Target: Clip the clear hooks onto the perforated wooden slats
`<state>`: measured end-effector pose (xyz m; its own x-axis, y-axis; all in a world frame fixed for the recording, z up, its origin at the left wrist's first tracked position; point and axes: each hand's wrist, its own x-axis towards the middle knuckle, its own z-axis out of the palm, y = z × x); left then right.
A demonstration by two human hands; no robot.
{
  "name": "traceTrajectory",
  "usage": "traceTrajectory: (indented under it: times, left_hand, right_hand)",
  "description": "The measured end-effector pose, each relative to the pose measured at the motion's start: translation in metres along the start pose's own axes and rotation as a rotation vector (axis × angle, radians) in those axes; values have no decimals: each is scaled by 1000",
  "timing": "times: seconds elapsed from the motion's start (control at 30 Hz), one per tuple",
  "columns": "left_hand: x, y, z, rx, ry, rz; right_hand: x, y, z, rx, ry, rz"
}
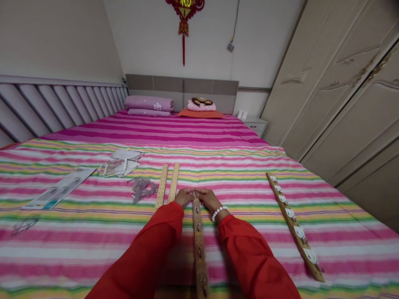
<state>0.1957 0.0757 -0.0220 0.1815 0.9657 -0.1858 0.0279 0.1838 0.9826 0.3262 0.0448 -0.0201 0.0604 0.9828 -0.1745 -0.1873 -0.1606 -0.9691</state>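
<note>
A narrow wooden strip [200, 236] with several metal hooks [198, 227] along it runs away from me, its near end cut off by the bottom of the view. At its far end, a small shiny metal hook [195, 192] sits between my fingertips. My left hand [183, 197] is closed on it from the left. From the other side my right hand [210, 200], with a white bead bracelet at the wrist, pinches the same spot. The fingertips partly cover the hook. Left of my hands lie two bare wooden strips [161, 187] with small holes.
Plastic bags of small parts [142, 189] and flat clear packets [123, 164] lie to the left. Farther left are a long blister package [60, 189] and a thin wire loop [25, 224]. At right lies a hook strip with white cords [294, 226]. Striped cloth [249, 174] covers the bed.
</note>
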Motion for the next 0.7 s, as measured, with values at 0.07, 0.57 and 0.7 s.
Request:
traceTrajectory:
  times: [0.07,0.57,0.7]
  left_hand:
    - [-1,3,1,31,-10,-50]
    - [-3,-1,12,119,168,-14]
    - [-4,0,17,119,204,-7]
  right_hand:
    - [-2,-1,0,-2,-1,7]
    - [-80,-10,-15,50,187,-63]
    - [-154,-15,-24,-56,218,-259]
